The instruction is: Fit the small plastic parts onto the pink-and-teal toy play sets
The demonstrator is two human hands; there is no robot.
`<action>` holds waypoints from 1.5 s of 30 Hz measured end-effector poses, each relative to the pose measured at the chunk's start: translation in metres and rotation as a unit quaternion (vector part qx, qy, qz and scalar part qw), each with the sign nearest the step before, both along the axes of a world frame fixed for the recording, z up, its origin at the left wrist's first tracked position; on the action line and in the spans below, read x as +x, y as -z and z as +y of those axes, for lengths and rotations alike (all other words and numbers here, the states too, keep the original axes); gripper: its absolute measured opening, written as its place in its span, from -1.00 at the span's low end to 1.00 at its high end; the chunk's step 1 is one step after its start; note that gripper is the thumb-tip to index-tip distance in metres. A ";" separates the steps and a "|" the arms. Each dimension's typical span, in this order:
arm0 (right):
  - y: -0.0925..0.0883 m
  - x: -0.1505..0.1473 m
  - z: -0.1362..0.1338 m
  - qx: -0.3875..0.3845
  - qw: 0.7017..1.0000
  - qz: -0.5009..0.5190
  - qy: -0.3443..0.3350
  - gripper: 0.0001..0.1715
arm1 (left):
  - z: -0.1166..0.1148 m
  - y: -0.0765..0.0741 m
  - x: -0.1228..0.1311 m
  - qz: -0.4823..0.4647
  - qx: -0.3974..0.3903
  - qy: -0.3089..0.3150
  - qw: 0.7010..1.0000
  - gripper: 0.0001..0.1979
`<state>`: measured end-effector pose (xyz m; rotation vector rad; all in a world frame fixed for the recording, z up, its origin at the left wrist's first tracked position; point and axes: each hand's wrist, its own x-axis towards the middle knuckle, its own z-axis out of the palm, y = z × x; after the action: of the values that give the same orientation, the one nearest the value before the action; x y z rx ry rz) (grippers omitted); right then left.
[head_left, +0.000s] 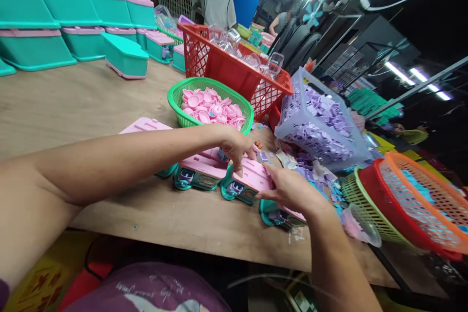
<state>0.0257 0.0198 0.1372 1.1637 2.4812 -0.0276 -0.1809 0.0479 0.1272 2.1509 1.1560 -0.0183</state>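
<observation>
Pink-lidded teal boxes [69, 5] stand stacked at far left. A green basket [174, 101] holds pink cup-like pieces [210, 107]; behind, a red crate [226, 72] holds clear containers [252, 61]. The left hand [236, 144] bends over a box [253, 173] mid-tabletop [153, 209], grip unclear. The box's long axis slants rightward, decorated side facing the person. The right hand [296, 187] grips its right end. Further right, a pale crate [325, 137] holds purple pieces [325, 107]; an orange basket [435, 171], blue pieces [419, 186].

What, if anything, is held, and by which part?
A teal box, by its pink lid: left grip at the left end, right grip at the right.
</observation>
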 end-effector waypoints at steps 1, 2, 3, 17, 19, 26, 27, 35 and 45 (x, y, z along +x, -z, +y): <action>0.000 0.001 0.001 -0.005 1.000 0.002 0.002 -0.25 | 0.000 -0.002 0.000 0.000 -0.002 0.001 1.000 -0.35; 0.000 0.002 0.001 -0.010 1.000 0.006 0.004 -0.21 | -0.001 -0.004 -0.001 0.003 -0.001 0.002 1.000 -0.32; 0.000 0.004 0.002 -0.015 1.000 0.018 0.006 -0.16 | -0.004 -0.006 -0.002 0.009 0.005 0.002 1.000 -0.28; 0.024 -0.014 -0.007 -0.203 0.737 0.627 0.150 -0.24 | -0.040 0.000 0.004 -0.248 0.120 -0.089 0.957 -0.64; 0.030 -0.016 0.000 -0.210 0.733 0.632 0.138 -0.26 | -0.034 0.005 0.004 -0.228 0.129 -0.116 0.958 -0.70; 0.032 -0.016 0.023 -0.095 0.833 0.539 0.083 -0.41 | -0.020 0.011 0.003 -0.171 0.159 -0.160 0.959 -0.86; 0.032 -0.016 0.024 -0.085 0.851 0.514 0.072 -0.41 | -0.019 0.013 0.003 -0.160 0.163 -0.166 0.959 -0.86; 0.031 -0.011 0.005 -0.019 0.910 0.412 0.046 -0.51 | -0.024 0.017 -0.008 -0.119 0.135 -0.134 0.974 -0.81; 0.043 -0.005 0.005 0.120 0.927 0.356 -0.020 -0.56 | -0.013 0.013 -0.005 -0.141 0.044 -0.150 0.978 -0.68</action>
<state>0.0210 0.0250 0.0939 1.3837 3.2165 -0.1679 -0.1861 0.0345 0.1139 1.9531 1.3145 0.4646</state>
